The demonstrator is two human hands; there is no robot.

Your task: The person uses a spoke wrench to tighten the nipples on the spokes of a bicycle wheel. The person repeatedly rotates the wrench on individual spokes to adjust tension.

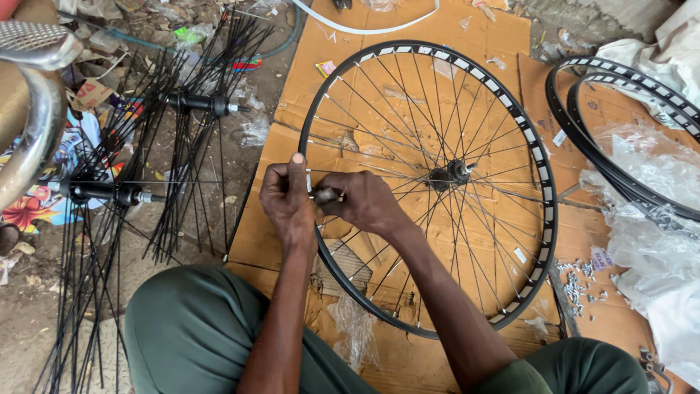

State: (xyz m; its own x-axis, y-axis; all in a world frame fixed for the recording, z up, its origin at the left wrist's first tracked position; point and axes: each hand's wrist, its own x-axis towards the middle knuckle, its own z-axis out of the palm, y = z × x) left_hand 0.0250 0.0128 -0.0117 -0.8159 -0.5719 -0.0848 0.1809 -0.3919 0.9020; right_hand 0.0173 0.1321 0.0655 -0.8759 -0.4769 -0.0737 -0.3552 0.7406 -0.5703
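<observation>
Seating a spoke at the near-left arc of the black rim (543, 197), lying flat on cardboard (408, 365): left hand (286, 201) grips that rim, right hand (362, 202) pinches a small metal tool (323, 195) just left of the hub (446, 175); best turned gently, rim steadied.

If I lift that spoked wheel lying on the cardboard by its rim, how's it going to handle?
The wheel will probably lift as one fairly stiff hoop, since its spokes already tie rim to hub. It looks light for its size: thin rim, no tyre. Stood upright it would likely roll or topple.
</observation>
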